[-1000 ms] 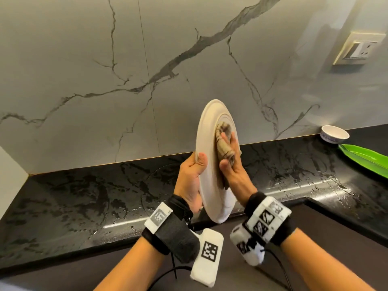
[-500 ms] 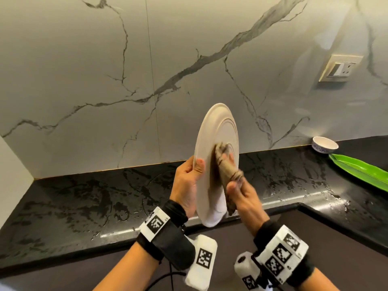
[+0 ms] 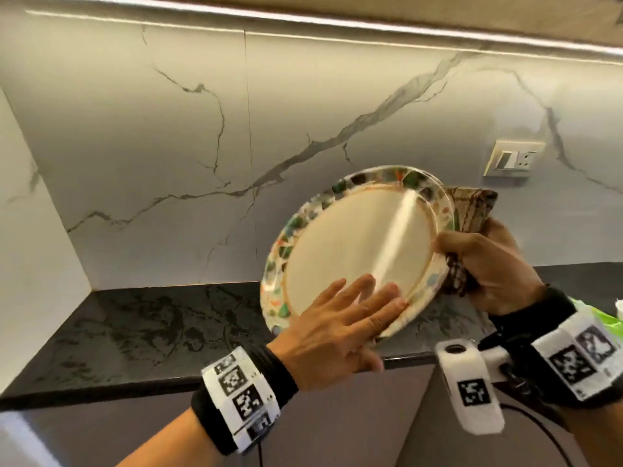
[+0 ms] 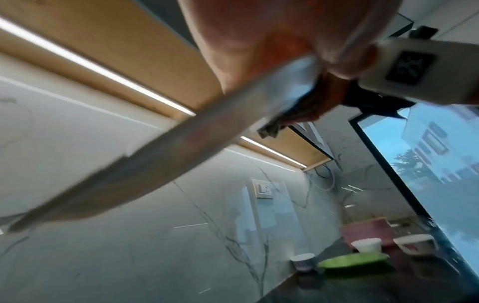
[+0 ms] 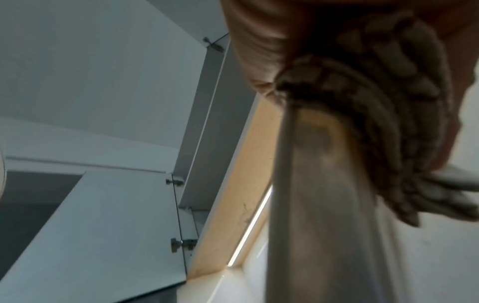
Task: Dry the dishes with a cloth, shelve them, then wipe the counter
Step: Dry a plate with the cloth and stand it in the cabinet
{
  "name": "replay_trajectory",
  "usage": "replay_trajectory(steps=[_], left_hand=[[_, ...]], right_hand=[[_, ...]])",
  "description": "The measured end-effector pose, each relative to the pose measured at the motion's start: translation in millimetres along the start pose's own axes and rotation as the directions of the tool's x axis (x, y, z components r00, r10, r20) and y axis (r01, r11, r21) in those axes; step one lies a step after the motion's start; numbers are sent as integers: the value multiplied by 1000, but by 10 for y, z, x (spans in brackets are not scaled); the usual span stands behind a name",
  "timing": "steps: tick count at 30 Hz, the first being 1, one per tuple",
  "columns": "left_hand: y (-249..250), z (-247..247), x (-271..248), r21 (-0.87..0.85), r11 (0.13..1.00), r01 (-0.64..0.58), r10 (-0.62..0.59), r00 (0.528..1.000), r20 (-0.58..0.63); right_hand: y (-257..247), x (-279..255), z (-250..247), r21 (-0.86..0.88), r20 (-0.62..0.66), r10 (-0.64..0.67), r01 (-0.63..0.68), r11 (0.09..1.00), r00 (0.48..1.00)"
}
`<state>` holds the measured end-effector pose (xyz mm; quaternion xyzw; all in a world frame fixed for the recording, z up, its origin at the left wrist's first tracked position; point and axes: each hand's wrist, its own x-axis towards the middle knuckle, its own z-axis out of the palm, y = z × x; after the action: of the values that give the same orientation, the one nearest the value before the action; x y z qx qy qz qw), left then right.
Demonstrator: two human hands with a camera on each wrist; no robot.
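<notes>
Plate's flipped face-up since a moment ago: left hand (image 3: 332, 326) fingers (image 3: 357, 294) now flat on it, right hand (image 3: 488, 264) gripping plate (image 3: 354, 251) rim plus cloth (image 3: 472, 207), above the worktop (image 3: 151, 321). Probably heading for shelving.

Glossy plate (image 3: 357, 251), woven cloth (image 3: 472, 207)
</notes>
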<state>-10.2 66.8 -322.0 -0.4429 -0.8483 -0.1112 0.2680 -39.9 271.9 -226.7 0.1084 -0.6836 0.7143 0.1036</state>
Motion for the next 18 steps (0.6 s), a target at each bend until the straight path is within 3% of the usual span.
replay_trajectory(steps=[2, 3, 5, 6, 8, 10, 12, 14, 16, 18], left_hand=[[-63, -159, 6, -2, 1000, 17, -17, 995, 102], [-117, -264, -14, -36, 995, 92, -88, 991, 104], [-271, -520, -70, -13, 951, 310, -310, 951, -10], [-332, -657, -87, 38, 909, 415, -408, 904, -128], [-419, -937, -106, 36, 775, 631, -591, 743, -315], [-442, -1191, -72, -89, 639, 764, -733, 571, -370], [-448, -1410, 22, -199, 556, 807, -803, 460, -380], [-423, -1597, 167, -198, 586, 785, -769, 463, -441], [-371, -1803, 335, -205, 649, 733, -704, 476, -526], [-302, -2071, 497, -246, 704, 666, -652, 469, -596]], right_hand=[[-48, -62, -99, -63, -85, -77, 72, 995, 993], [-82, -97, -142, -69, -117, -116, 109, 992, 986], [-156, -163, -231, -57, -153, -220, 214, 975, 963], [-209, -202, -268, -48, -139, -275, 271, 961, 951], [-310, -261, -332, -6, -91, -377, 378, 926, 922], [-446, -306, -374, 39, -73, -452, 456, 889, 889], [-578, -277, -423, 40, -102, -506, 512, 858, 856], [-725, -187, -510, 33, -110, -563, 569, 822, 819], [-935, -44, -625, 7, -53, -554, 555, 832, 831], [-1172, 142, -795, -30, -91, -516, 515, 856, 852]])
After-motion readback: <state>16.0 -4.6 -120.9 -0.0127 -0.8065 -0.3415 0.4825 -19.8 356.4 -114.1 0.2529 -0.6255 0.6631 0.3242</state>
